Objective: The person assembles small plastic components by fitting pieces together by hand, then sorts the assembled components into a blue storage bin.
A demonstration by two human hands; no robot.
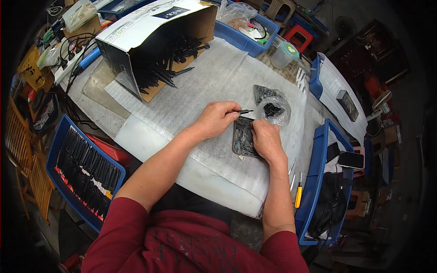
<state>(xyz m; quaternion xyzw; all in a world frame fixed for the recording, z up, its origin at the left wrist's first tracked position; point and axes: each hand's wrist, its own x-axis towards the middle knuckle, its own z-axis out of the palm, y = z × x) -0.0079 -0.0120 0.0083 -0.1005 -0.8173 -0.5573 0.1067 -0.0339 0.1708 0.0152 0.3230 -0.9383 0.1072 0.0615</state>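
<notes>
My left hand (215,120) is closed around a slim black rod-shaped part (246,111), whose narrow tip sticks out to the right past the fingers. Beneath my hands lies a dark shallow tray (242,142) filled with small thin metal pieces, perhaps screws or pins. My right hand (267,140) is at the tray's right side with its fingers pinched together; whatever lies between them is hidden. Just beyond it, a clear plastic bag (278,116) sits open with small black parts in it.
An open carton (154,27) on its side spills black rods at the back left. Blue bins stand around the table: one with packed black items (120,170) at left, another (314,182) at right. A yellow-handled screwdriver (298,195) lies by the right bin. A lidded tub (283,55) stands behind.
</notes>
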